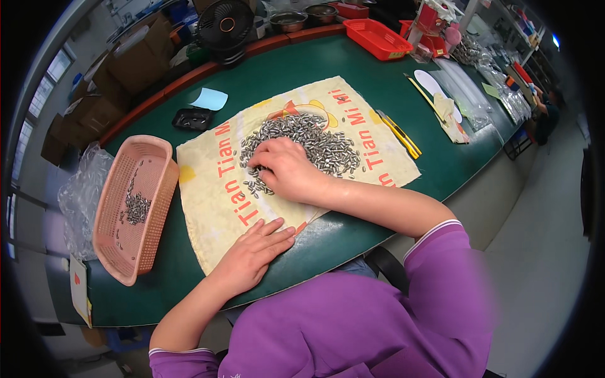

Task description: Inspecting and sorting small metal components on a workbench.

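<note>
A heap of small, shiny, barrel-shaped metal pieces (328,151) is spread over a cream printed cloth (205,189) on the table. My right hand (287,167) reaches into the left side of the heap, palm down. Its fingers are bent, with the tips among the pieces, and a gap shows between thumb and fingers. No piece can be seen gripped. Close to the table's near edge, my left hand (252,253) lies flat on the cloth, fingers stretched out and holding nothing. Left of the cloth, a pink plastic basket (165,189) contains a smaller cluster of similar pieces.
Beyond the cloth on the green table (290,72) are a small black tray (192,118), a light-blue sheet (210,99), a black fan (224,30) and a red tray (378,39). A yellow utility knife (403,140) lies right. Clear plastic bags (82,201) sit beside the basket.
</note>
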### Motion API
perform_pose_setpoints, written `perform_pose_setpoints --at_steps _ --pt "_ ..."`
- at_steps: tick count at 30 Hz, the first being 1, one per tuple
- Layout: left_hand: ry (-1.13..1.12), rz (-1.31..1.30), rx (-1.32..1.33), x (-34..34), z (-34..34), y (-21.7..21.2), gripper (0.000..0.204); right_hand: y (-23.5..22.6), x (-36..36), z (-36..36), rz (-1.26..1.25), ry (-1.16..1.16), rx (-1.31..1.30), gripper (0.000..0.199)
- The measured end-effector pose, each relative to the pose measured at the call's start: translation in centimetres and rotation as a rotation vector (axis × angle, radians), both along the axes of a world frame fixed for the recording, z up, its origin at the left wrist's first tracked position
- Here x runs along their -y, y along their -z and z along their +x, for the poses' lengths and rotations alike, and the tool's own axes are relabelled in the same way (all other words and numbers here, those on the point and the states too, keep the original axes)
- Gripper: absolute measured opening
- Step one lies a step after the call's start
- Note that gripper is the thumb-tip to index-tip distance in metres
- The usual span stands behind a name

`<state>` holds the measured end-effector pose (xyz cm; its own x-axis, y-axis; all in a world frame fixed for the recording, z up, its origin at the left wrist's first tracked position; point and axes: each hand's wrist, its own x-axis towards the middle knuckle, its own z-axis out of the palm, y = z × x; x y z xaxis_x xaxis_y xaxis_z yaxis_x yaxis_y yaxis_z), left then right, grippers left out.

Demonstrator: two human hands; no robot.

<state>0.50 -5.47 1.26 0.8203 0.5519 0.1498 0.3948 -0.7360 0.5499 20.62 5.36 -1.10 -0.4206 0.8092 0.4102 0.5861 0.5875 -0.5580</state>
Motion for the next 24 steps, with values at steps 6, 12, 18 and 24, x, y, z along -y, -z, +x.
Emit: perform_pose_setpoints --at_steps 6,12,18,24 --pt "-0.017 -0.028 0.019 0.0 0.1 0.0 0.052 -4.1 1.6 2.5 0.082 -0.083 0.101 0.037" --pt "-0.027 -0.022 0.058 -0.2 1.0 -1.2 0.044 -8.7 3.8 11.8 -0.41 0.323 0.445 0.072" --pt "-0.215 0.013 0.072 -1.7 7.1 -0.7 0.043 -5.6 4.6 11.0 -0.399 0.312 0.339 0.079" --pt "-0.161 0.141 0.13 -2.2 8.1 1.6 0.024 -4.1 3.8 8.9 -0.306 0.264 0.22 0.05"
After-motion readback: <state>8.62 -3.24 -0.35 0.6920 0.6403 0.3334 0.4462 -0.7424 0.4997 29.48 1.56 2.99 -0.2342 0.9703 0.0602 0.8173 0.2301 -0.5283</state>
